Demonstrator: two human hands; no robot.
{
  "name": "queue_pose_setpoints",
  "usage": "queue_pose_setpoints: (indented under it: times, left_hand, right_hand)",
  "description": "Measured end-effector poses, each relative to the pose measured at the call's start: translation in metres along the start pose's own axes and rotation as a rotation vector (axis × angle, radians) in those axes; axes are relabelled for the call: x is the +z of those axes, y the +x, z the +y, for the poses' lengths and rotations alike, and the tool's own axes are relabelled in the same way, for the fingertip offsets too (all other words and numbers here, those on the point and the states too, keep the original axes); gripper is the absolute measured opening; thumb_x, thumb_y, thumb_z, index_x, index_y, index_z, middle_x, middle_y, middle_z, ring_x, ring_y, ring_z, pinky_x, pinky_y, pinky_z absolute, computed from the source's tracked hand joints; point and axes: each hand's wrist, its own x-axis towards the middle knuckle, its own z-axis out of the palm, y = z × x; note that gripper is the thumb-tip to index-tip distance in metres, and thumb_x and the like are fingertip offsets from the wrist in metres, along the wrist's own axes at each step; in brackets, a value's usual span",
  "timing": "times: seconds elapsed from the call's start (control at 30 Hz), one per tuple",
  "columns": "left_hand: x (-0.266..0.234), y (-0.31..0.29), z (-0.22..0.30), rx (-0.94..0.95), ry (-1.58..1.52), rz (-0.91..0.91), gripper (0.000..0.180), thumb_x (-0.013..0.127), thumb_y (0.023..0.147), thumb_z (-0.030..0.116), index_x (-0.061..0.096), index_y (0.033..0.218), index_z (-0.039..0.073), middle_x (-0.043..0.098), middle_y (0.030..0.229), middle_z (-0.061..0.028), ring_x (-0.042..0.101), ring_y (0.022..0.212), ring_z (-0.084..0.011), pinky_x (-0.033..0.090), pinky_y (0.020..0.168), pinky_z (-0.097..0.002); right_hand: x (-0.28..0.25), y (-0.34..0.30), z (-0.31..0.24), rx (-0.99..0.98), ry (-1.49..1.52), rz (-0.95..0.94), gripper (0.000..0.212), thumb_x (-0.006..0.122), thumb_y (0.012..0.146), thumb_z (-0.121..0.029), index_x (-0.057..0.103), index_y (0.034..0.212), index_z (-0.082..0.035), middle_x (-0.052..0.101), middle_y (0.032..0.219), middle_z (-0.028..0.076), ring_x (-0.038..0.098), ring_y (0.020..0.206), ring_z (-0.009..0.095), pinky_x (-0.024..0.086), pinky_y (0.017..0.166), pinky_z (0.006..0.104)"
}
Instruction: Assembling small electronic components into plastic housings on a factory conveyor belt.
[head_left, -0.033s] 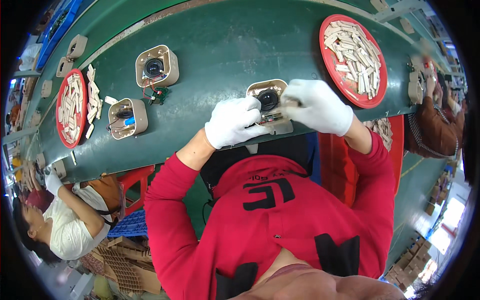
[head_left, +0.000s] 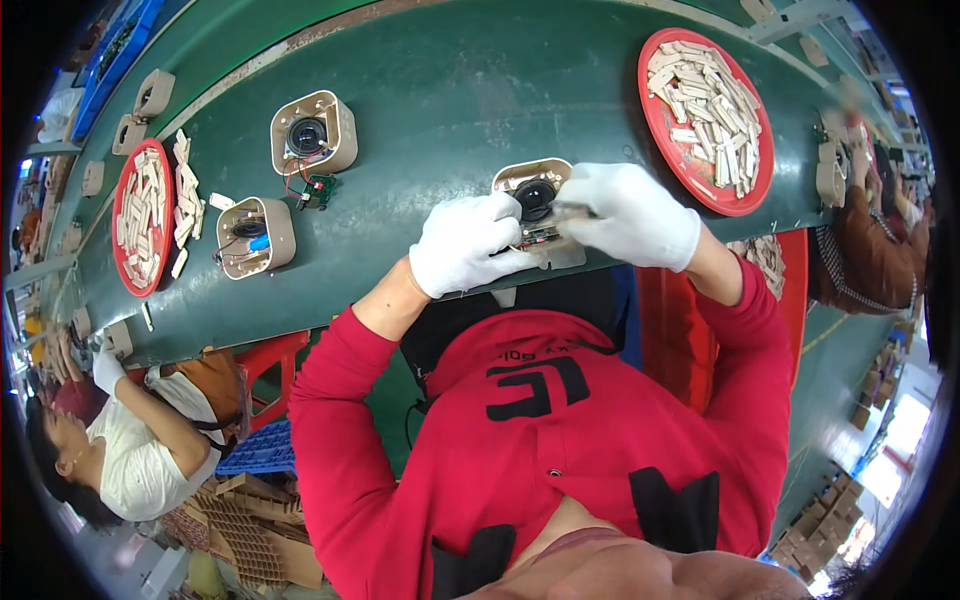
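Housing [head_left: 514,173] of rounded-square beige plastic sat just above the frame's centre, open side up.
Your white-gloved left hand [head_left: 470,243] curled beside the thin, dark circuit board [head_left: 541,238], perhaps to steady it, though I couldn't tell if its fingers gripped; your white-gloved right hand [head_left: 630,215] pinched a small blurred item [head_left: 579,209].

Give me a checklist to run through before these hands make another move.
1. Gloves on both hands: ok, white on left hand and right hand.
2. Housing open, with speaker visible: ok.
3. Hands clear of the housing: not ok, the right overlaps its side in this view.
4. Circuit board wiring unpinched: cannot tell, fingers cover part of it.
5. Right fingers' grip: cannot tell, blurred.
6. Red tray on the right stocked with beige pieces: ok.
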Motion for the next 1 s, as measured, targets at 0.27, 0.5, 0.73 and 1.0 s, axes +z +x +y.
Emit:
queue_pose_setpoints:
  times: [0.27,0.5,0.73,1.0]
  left_hand:
    - [0.001,0.000,0.000,-0.009,0.014,0.004,0.038,0.085,0.066,0.034,0.058,0.073,0.008,0.063,0.089,-0.0067,0.063,0.066,-0.0254,0.051,0.056,-0.0364]
    - [0.002,0.000,-0.002,0.029,0.008,0.037,0.040,0.086,0.065,0.034,0.057,0.073,0.008,0.062,0.087,-0.0059,0.062,0.065,-0.0250,0.051,0.055,-0.0365]
    - [0.001,0.002,-0.002,0.021,0.009,0.020,0.038,0.086,0.065,0.033,0.058,0.072,0.008,0.062,0.085,-0.0053,0.062,0.064,-0.0254,0.050,0.054,-0.0366]
    - [0.000,0.002,-0.002,0.029,-0.025,0.028,0.035,0.086,0.064,0.028,0.058,0.074,0.010,0.061,0.085,-0.0052,0.062,0.067,-0.0249,0.050,0.056,-0.0363]
  right_hand:
    - [0.020,0.007,0.006,-0.053,0.059,-0.079,0.013,0.064,0.085,-0.016,0.062,0.089,-0.004,0.063,0.089,0.020,0.065,0.080,0.040,0.054,0.071,0.0482]
    - [0.025,0.003,0.003,-0.075,-0.146,-0.058,0.013,0.066,0.085,-0.018,0.064,0.087,-0.005,0.061,0.090,0.015,0.066,0.076,0.035,0.055,0.066,0.0450]
    - [0.028,0.010,0.007,-0.137,-0.200,-0.110,0.012,0.068,0.082,-0.019,0.065,0.086,-0.008,0.060,0.090,0.012,0.066,0.076,0.032,0.055,0.065,0.0441]
    - [0.016,-0.007,-0.001,-0.045,0.132,0.076,0.010,0.069,0.081,-0.011,0.066,0.091,-0.010,0.063,0.095,0.012,0.066,0.080,0.034,0.053,0.069,0.0413]
